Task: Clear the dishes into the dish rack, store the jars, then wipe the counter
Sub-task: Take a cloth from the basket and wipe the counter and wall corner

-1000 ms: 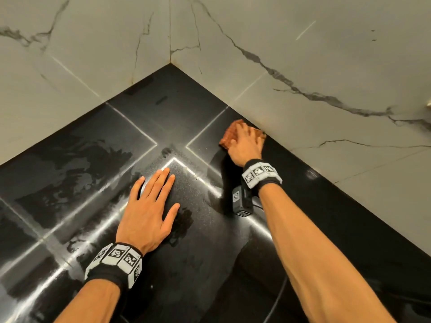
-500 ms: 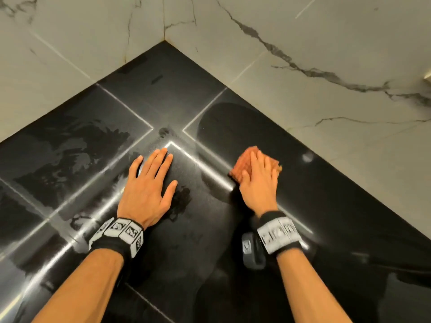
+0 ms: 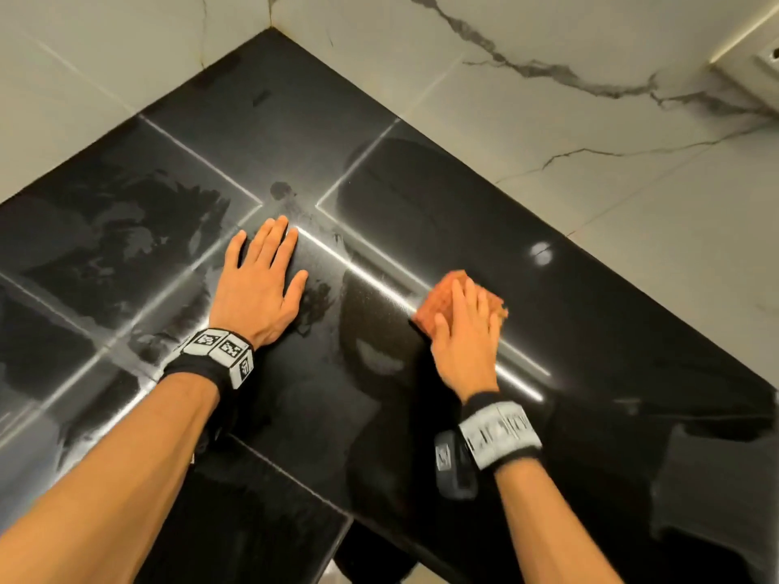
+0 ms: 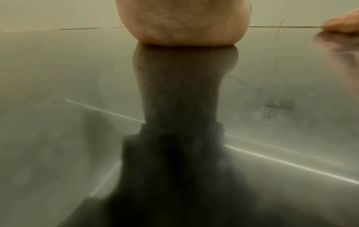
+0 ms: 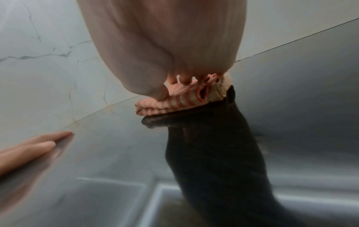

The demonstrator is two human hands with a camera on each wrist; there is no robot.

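Observation:
A folded orange-and-cream striped cloth [image 3: 438, 297] lies on the glossy black counter [image 3: 611, 339], right of centre. My right hand [image 3: 466, 326] presses flat on top of it with straight fingers; the right wrist view shows the cloth [image 5: 184, 98] squashed under the right hand [image 5: 165, 46]. My left hand [image 3: 263, 284] lies palm down on the counter to the left, fingers spread, holding nothing. Its fingers [image 5: 35, 145] show at the left of the right wrist view. The left wrist view shows only the heel of the left hand [image 4: 184, 20] on the counter.
White marble walls [image 3: 548, 141] meet in a corner behind the counter. A wall socket [image 3: 758, 65] sits at the top right. Wet streaks [image 3: 126, 238] mark the left part of the counter. The counter's front edge [image 3: 337, 512] runs below my forearms.
My right hand has slid the cloth from the back wall toward me and to the right across the counter. The left hand has stayed flat in place.

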